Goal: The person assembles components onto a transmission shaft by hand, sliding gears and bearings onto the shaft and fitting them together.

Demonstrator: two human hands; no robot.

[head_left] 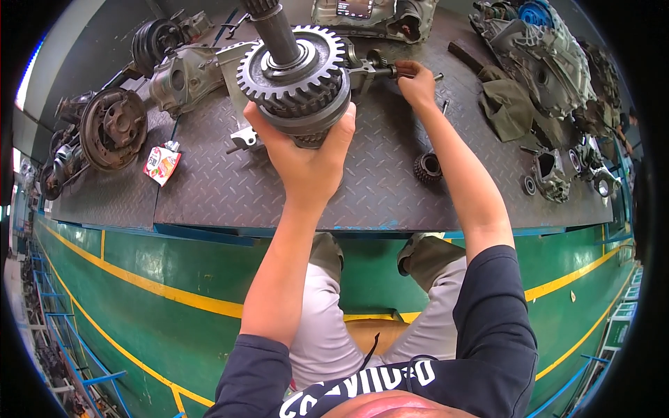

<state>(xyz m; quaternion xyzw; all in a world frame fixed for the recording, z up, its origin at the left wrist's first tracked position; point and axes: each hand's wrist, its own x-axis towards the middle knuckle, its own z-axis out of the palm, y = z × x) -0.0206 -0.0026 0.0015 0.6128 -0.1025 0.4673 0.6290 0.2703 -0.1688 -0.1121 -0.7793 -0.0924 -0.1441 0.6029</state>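
Dark grey steel tread-plate forms the tabletop [209, 188], which is seen from above over a green floor [174, 265] marked with yellow lines. A heavy grey steel gear cluster on a dark splined shaft [296, 70] is held up above the tabletop in the left hand [306, 157]; the grip is clamped around the lower rim of the gear, with the thumb on one side and the fingers on the other. The right hand [417, 82] is stretched further back, its grip closed on a small dark metal shaft part [383, 68] that lies on the tabletop just behind the gear cluster. A small dark toothed ring gear [427, 168] is seen lying flat on the tabletop beside the right forearm. Well to the left, a rusty round brake drum plate [113, 129] and a grey cast aluminium housing [185, 76] are set down, with a small red and white packet [162, 162] near the edge. At the right, an olive cloth [505, 104] and a large grey gearbox casing [550, 59] are found.
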